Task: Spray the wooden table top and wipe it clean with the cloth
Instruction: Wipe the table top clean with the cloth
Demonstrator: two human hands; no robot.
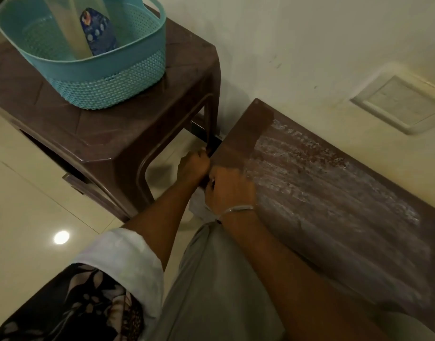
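The wooden table top point(334, 193) fills the right side and is streaked with whitish spray foam. A darker wiped strip runs along its left edge. My right hand point(230, 190), with a bangle at the wrist, sits at that left edge and holds a white cloth point(199, 209), which shows only below the hand. My left hand point(194, 167) is just beside it, fingers curled round the table's left edge. A bottle with a blue label point(97, 33) stands in the teal basket point(101, 77); its top is out of view.
The basket stands on a brown plastic stool point(101, 134) close to the table's left. The cream wall point(285, 57) runs behind both, with a switch plate point(403, 104) on it. Pale floor tiles point(27, 205) lie at the left. My knee is under my arms.
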